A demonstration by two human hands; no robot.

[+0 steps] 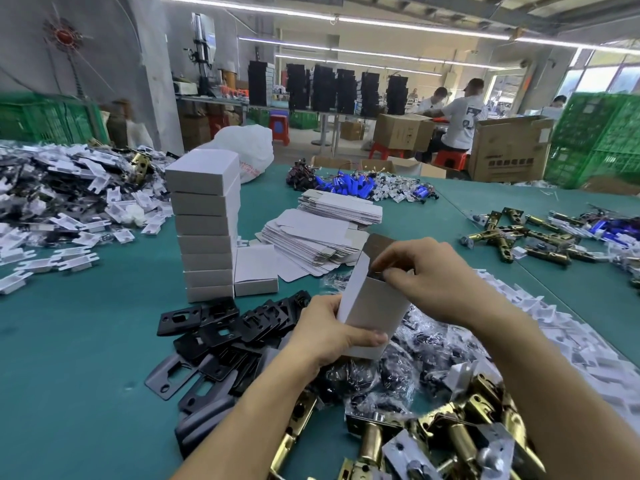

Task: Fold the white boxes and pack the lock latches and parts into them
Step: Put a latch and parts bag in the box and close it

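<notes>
Head view: a white box [372, 306] is held above the green surface [86, 341], over the black plates [225, 327] and brass latches [450, 438]. Its long axis is set nearly upright and slightly tilted, with the open mouth pointed up and away. The lower end is gripped by the left hand [329, 334], with the thumb laid across the front. The right hand [426, 271] is curled at the mouth, seemingly pinching a flap, though that is partly hidden. A stack of folded boxes [207, 230] is seen behind.
</notes>
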